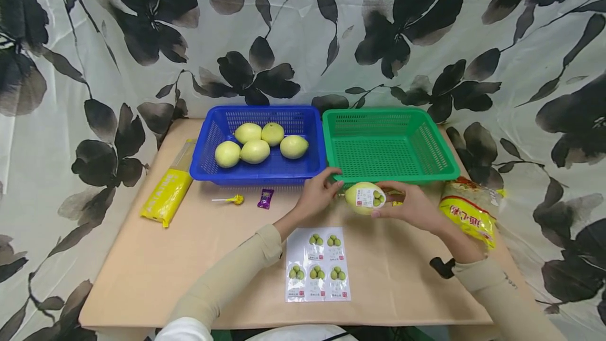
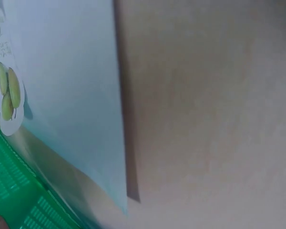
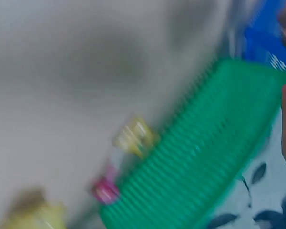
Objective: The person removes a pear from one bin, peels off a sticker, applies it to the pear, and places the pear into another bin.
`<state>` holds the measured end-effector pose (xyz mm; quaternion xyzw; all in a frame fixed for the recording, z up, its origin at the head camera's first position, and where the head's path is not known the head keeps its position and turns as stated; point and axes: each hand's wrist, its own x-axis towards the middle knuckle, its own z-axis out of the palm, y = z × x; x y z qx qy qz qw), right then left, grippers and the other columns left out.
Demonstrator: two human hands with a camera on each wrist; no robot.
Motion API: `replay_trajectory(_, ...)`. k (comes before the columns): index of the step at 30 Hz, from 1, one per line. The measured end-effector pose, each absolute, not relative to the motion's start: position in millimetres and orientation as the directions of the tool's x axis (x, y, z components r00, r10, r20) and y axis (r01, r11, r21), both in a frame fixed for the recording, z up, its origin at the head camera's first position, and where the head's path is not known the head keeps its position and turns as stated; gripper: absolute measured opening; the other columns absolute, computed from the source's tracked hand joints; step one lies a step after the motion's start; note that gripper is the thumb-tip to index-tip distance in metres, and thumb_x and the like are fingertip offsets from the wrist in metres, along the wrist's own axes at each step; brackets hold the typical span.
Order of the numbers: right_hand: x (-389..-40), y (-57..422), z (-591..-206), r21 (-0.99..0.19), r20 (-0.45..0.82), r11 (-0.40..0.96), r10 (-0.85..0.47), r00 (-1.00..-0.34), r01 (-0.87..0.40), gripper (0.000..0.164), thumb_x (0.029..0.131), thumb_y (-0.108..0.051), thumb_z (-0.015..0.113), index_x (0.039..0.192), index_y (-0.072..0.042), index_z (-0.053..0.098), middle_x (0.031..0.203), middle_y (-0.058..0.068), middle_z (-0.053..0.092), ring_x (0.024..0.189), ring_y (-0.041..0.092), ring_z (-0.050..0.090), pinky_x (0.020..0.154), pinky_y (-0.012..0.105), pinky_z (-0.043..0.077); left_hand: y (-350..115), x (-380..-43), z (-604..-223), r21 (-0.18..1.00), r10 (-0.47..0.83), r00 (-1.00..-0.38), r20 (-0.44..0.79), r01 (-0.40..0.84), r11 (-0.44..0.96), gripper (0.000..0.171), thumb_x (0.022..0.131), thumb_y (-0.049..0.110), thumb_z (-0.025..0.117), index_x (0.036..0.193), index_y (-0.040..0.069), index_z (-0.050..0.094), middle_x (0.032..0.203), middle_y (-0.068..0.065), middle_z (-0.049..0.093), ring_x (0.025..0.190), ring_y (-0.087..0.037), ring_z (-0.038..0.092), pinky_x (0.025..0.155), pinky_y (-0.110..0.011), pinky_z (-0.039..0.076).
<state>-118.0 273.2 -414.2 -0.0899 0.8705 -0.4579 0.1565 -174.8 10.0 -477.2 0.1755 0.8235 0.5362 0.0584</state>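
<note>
**Firm hold, smooth edges**

Just below the green basket, the hands stand apart: the left hand with thumb and forefinger parted, the right hand clasping the pale fruit between them. Probably best: keep that grip firm and smooth the label from its middle outward, avoiding creases.

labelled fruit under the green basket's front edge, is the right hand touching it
Touching: the head view shows the right hand gripping the right end of the labelled fruit, thumb against its lower edge.
</note>
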Motion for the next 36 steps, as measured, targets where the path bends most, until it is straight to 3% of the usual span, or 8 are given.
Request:
replay_trajectory(6,-163,272,-371,-0.751,-0.173,0.654,-0.333,-0.927,-0.095,0.078,0.084,-0.04,0.088,0.147,-0.009,0.053,0.139,0.012,0.06,0.119,0.032,0.066,0.087,0.029,0.059,5,-176,-476,0.884,0.327,-0.941,0.085,0.223,0.412,0.03,0.105,0.025,0.064,0.134,0.017,0.063,0.079,-0.012,0.074,0.06,-0.008,0.059,0.058,-0.022,0.044)
replay_trajectory(10,-195,266,-354,-0.702,-0.174,0.699,-0.354,-0.919,-0.137,0.079,0.086,-0.043,0.086,0.149,-0.009,0.051,0.141,0.012,0.059,0.126,0.034,0.062,0.1,0.041,0.056,3,-175,-477,0.889,0.324,-0.944,0.063,0.2,0.412,0.027,0.106,0.023,0.062,0.132,0.019,0.064,0.077,-0.009,0.073,0.063,-0.008,0.061,0.062,-0.023,0.047)
replay_trajectory(14,-222,258,-347,-0.702,-0.208,0.701,-0.376,-0.903,-0.13,0.077,0.088,-0.04,0.085,0.15,-0.009,0.05,0.145,0.015,0.056,0.131,0.038,0.061,0.101,0.049,0.055,3,-173,-478,0.902,0.328,-0.943,0.049,0.183,0.391,0.027,0.106,0.022,0.061,0.132,0.018,0.065,0.074,-0.003,0.07,0.065,-0.008,0.062,0.064,-0.023,0.048)
replay_trajectory(26,-278,242,-370,-0.574,-0.331,0.794,-0.451,-0.829,-0.203,0.07,0.091,-0.028,0.083,0.144,0.004,0.049,0.142,0.029,0.054,0.126,0.046,0.062,0.101,0.054,0.054,9,-168,-482,0.899,0.345,-0.937,0.06,0.2,0.389,0.027,0.105,0.021,0.063,0.131,0.014,0.066,0.071,0.0,0.068,0.061,-0.006,0.059,0.063,-0.022,0.047)
replay_trajectory(36,-301,251,-372,-0.539,-0.387,0.815,-0.465,-0.796,-0.214,0.073,0.09,-0.029,0.084,0.144,0.003,0.048,0.144,0.031,0.052,0.127,0.048,0.059,0.101,0.055,0.054,10,-168,-481,0.894,0.354,-0.934,0.056,0.205,0.398,0.026,0.106,0.022,0.061,0.131,0.017,0.066,0.07,0.003,0.067,0.061,-0.005,0.058,0.063,-0.021,0.046)
